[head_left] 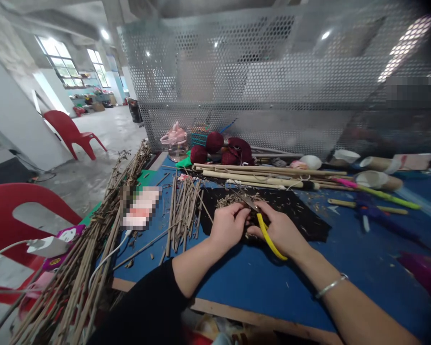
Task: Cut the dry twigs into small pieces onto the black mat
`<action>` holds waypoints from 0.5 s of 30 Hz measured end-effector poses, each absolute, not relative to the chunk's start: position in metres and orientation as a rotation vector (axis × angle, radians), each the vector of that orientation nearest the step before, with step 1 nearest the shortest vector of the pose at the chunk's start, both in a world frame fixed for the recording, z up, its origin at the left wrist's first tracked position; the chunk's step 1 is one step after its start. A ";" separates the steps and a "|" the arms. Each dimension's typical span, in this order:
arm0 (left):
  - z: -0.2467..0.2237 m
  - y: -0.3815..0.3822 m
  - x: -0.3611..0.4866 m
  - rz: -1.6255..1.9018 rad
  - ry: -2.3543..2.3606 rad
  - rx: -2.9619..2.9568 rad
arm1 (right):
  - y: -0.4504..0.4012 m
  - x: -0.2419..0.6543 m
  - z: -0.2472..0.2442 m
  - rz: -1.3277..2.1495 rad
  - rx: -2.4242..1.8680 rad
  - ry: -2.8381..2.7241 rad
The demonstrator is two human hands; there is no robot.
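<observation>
My right hand (282, 229) is closed around scissors (267, 235) with yellow handles. Their metal blades point up and to the left, over a black cloth (301, 215). Close beside it, my left hand (227, 224) has its fingers pinched together near the blades. Whatever lies between those fingertips is mostly hidden; a bit of dark, dry plant matter shows between the two hands. Small pale-brown clippings (224, 199) are heaped on the cloth just beyond my fingers. To the left, cut dry stalks (183, 211) lie side by side on the blue tabletop (237, 278).
Long dried stems (89, 254) are piled along the table's left side, with a phone (141, 208) and its white cable on them. Pale sticks (266, 173), dark red yarn balls (214, 142) and a purple glue gun (377, 213) lie farther back. A perforated metal screen (237, 86) stands behind.
</observation>
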State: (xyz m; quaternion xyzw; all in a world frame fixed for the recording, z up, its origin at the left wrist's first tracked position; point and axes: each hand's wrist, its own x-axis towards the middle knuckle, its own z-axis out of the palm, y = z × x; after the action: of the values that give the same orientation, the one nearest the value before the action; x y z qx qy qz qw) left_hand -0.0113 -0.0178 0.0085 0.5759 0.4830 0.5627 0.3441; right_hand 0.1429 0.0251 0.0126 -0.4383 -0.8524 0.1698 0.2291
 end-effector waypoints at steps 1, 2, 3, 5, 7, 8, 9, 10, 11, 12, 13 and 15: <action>0.009 -0.018 -0.012 1.456 1.265 1.508 | 0.025 0.142 0.013 0.493 -1.199 -2.350; 0.010 -0.018 -0.012 1.452 1.276 1.520 | 0.025 0.142 0.013 0.519 -1.185 -2.357; 0.010 -0.018 -0.013 1.452 1.287 1.531 | 0.024 0.141 0.014 0.536 -1.183 -2.358; 0.011 -0.018 -0.014 1.464 1.302 1.550 | 0.022 0.140 0.016 0.523 -1.204 -2.355; 0.011 -0.018 -0.014 1.477 1.308 1.561 | 0.020 0.139 0.019 0.432 -1.231 -2.351; 0.010 -0.018 -0.014 1.478 1.308 1.563 | 0.018 0.138 0.021 0.391 -1.235 -2.344; 0.010 -0.018 -0.015 1.472 1.306 1.574 | 0.017 0.137 0.022 0.364 -1.223 -2.330; 0.010 -0.018 -0.015 1.470 1.305 1.585 | 0.016 0.136 0.023 0.364 -1.192 -2.326; 0.011 -0.019 -0.015 1.465 1.306 1.600 | 0.015 0.136 0.023 0.371 -1.160 -2.319; 0.011 -0.019 -0.016 1.462 1.310 1.615 | 0.014 0.135 0.024 0.383 -1.149 -2.314; 0.011 -0.020 -0.016 1.461 1.315 1.624 | 0.013 0.135 0.024 0.399 -1.146 -2.309; 0.013 -0.022 -0.016 1.454 1.320 1.635 | 0.012 0.135 0.023 0.426 -1.163 -2.301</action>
State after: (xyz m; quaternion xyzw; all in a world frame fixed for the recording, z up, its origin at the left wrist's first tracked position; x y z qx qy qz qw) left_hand -0.0164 -0.0221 0.0128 0.6126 0.4944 0.5446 0.2892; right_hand 0.1346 0.0118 0.0231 -0.4295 -0.8500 0.1575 0.2613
